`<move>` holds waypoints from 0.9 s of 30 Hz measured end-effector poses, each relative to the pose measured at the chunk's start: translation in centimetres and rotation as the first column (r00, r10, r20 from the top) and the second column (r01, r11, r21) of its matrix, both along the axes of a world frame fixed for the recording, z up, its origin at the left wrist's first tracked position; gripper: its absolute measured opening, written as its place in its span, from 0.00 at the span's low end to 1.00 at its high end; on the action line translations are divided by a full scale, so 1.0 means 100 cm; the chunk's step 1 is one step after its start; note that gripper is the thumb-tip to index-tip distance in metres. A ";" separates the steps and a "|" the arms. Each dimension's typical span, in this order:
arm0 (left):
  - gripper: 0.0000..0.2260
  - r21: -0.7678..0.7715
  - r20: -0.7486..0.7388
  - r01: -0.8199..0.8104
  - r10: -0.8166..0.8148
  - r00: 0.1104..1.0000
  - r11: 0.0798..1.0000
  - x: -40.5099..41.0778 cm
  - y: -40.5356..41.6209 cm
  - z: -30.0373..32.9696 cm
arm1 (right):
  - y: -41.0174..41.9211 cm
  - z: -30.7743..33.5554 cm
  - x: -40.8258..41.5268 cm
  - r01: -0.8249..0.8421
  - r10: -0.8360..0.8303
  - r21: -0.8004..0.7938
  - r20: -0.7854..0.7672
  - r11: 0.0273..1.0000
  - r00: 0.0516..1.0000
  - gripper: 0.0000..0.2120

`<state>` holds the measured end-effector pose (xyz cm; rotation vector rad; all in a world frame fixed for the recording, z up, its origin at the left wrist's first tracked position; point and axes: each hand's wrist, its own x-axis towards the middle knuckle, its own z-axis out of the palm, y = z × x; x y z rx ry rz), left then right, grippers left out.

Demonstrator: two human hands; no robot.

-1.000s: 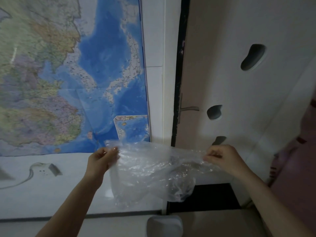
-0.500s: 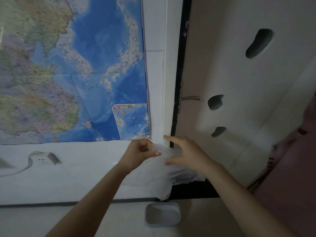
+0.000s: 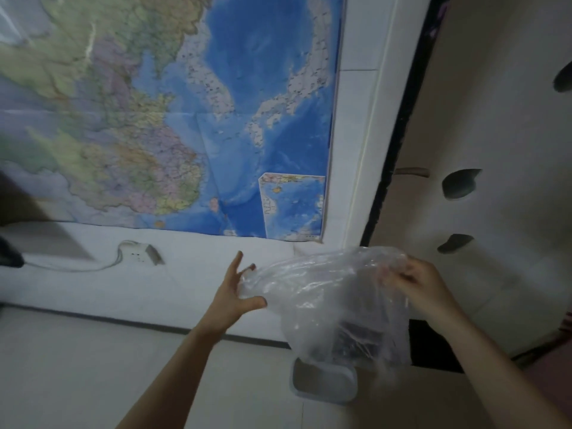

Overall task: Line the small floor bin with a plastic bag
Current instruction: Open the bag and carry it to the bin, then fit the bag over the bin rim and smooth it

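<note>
A clear, crinkled plastic bag (image 3: pixel 328 298) hangs in the air above a small pale floor bin (image 3: pixel 323 382), its lower end drooping over the bin's far rim. My right hand (image 3: pixel 414 286) pinches the bag's upper right edge, fingers closed on the film. My left hand (image 3: pixel 236 292) is at the bag's left edge with fingers spread and the thumb out; its fingertips touch the plastic, without a clear grip. The bin stands upright on the floor by the wall, its opening partly hidden by the bag.
A large map (image 3: pixel 173 119) hangs on the white wall. A white socket box (image 3: pixel 140 253) with a cable sits low on the wall at left. A beige door (image 3: pixel 495 150) with dark cut-outs and a handle (image 3: pixel 411 172) stands to the right.
My hands, close together half a second ago, have moved apart and the bag has spread open. The left hand opened its fingers. The view shifted so the bin sits further right.
</note>
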<state>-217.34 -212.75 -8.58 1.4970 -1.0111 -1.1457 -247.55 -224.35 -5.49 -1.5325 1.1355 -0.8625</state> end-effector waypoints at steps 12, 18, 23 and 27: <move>0.24 0.138 -0.032 0.103 -0.100 0.995 0.985 -0.015 -0.023 -0.076 | -0.004 -0.093 -0.024 0.190 -0.202 0.293 0.010 0.937 0.979 0.04; 0.17 0.385 -0.052 0.041 -0.023 0.998 0.922 -0.025 -0.022 -0.193 | 0.010 -0.214 -0.038 0.259 -0.210 0.423 -0.158 0.868 0.965 0.03; 0.20 0.506 -0.038 0.021 -0.002 0.999 0.863 -0.036 -0.024 -0.302 | 0.027 -0.343 -0.042 0.434 -0.289 0.443 -0.358 0.784 0.888 0.08; 0.12 0.571 0.035 -0.066 0.056 0.998 0.818 -0.042 -0.023 -0.390 | 0.036 -0.433 -0.037 0.490 -0.270 0.361 -0.514 0.793 0.814 0.18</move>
